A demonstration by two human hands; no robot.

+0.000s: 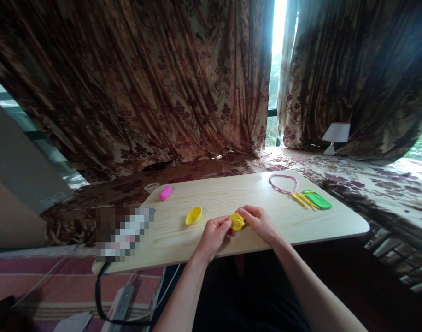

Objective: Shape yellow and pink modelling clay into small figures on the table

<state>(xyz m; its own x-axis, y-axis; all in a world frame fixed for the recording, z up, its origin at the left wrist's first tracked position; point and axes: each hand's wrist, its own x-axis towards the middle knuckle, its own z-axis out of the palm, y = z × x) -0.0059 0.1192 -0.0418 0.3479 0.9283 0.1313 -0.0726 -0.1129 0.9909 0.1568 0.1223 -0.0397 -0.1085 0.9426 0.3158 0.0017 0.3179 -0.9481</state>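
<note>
Both of my hands meet over the front part of the table, around a small yellow clay piece (237, 222). It looks like modelling clay, folded and rounded. My left hand (216, 233) pinches its left side between thumb and fingers. On the other side, my right hand (257, 222) grips its upper right edge, with the fingers closed. A bit of something red (231, 233) shows just beneath the piece, partly hidden by my left hand. Left of my hands lies a shallow yellow oval dish shape (193, 215).
The pale wooden table (176, 246) also bears a pink lump (165, 192), a pink ring (283, 176), thin yellow sticks (302, 200) and a flat green piece (318, 200). A blurred-out object (126, 235) is at left. Behind stand a white lamp (336, 133) and patterned curtains (183, 83).
</note>
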